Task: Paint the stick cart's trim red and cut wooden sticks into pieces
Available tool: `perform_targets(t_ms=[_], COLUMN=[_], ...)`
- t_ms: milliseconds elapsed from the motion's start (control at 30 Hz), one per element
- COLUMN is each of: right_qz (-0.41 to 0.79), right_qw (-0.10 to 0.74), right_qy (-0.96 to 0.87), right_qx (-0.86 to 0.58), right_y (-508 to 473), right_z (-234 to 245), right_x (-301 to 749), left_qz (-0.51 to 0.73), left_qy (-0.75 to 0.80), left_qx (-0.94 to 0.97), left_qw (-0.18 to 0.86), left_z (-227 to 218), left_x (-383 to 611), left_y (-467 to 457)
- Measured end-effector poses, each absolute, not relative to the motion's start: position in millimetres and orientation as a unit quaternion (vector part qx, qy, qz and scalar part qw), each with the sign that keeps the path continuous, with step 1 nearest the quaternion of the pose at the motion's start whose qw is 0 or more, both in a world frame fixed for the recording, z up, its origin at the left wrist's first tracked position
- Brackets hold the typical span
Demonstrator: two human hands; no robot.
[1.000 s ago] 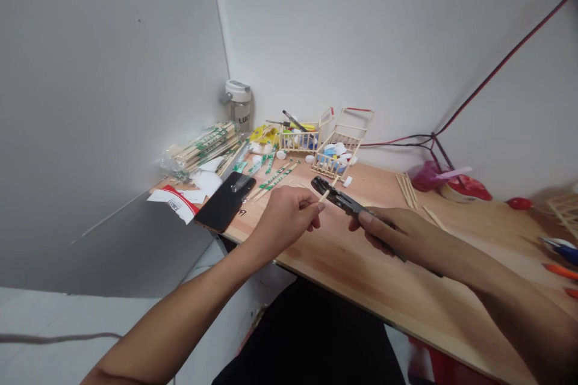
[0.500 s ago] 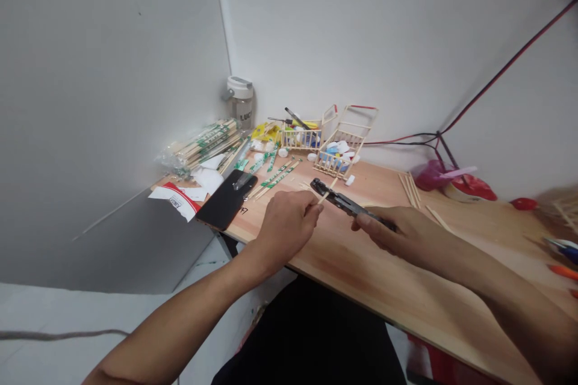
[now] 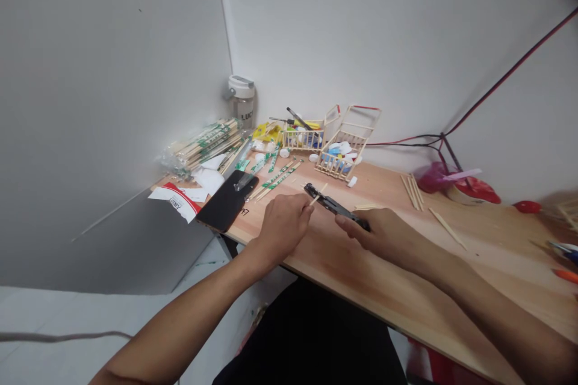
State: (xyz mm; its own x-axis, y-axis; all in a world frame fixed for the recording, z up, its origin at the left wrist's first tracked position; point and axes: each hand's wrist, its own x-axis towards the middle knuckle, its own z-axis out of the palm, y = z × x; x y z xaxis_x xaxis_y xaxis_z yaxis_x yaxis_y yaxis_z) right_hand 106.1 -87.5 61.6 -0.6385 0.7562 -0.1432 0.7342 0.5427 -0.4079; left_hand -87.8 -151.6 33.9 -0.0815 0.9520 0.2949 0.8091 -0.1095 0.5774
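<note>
Above the middle of the table, my left hand [image 3: 285, 224] pinches a thin wooden stick [image 3: 319, 194]. The stick slants up and away from the fingertips. My right hand [image 3: 377, 230] is closed around dark metal pliers [image 3: 334, 205], their head pointing to the left. The stick crosses the pliers near the head; whether the jaws bite on it is too small to tell. Beyond the hands stand two small shopping carts built of sticks: the front cart [image 3: 345, 144] with red on its handle, the other cart [image 3: 303, 138] behind it at left, both filled with small colourful things.
A black phone [image 3: 228, 200] lies at the table's left edge, near a bag of wrapped chopsticks [image 3: 203, 147] and a bottle [image 3: 242, 102]. Loose sticks [image 3: 412, 192] lie at right, before a red-and-white container [image 3: 474, 190]. Cables [image 3: 510, 75] run along the wall.
Both hands have shifted slightly left and a little lower, with the stick and the pliers still held. Some sticks on the table by my right hand have come into view.
</note>
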Motion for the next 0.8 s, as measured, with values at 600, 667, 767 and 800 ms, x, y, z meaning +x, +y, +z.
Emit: perform_targets(t_ms=[600, 667, 767, 800], right_qz=[0.154, 0.155, 0.15, 0.148], right_qw=[-0.012, -0.013, -0.015, -0.015], right_qy=[-0.89, -0.891, -0.892, -0.893], right_qx=[-0.429, -0.426, -0.425, -0.425], right_y=[-70.2, -69.9, -70.0, -70.1], right_z=[34.2, 33.9, 33.6, 33.3], right_x=[85.0, 84.6, 83.9, 83.7], left_qz=[0.277, 0.276, 0.277, 0.277], left_qy=[0.709, 0.709, 0.709, 0.709], left_qx=[0.642, 0.642, 0.642, 0.642], left_qw=[0.093, 0.093, 0.091, 0.09], left_z=[10.2, 10.4, 10.4, 10.4], left_x=[-99.2, -99.5, -99.9, -100.0], left_y=[-140.4, -140.4, -141.6, -142.0])
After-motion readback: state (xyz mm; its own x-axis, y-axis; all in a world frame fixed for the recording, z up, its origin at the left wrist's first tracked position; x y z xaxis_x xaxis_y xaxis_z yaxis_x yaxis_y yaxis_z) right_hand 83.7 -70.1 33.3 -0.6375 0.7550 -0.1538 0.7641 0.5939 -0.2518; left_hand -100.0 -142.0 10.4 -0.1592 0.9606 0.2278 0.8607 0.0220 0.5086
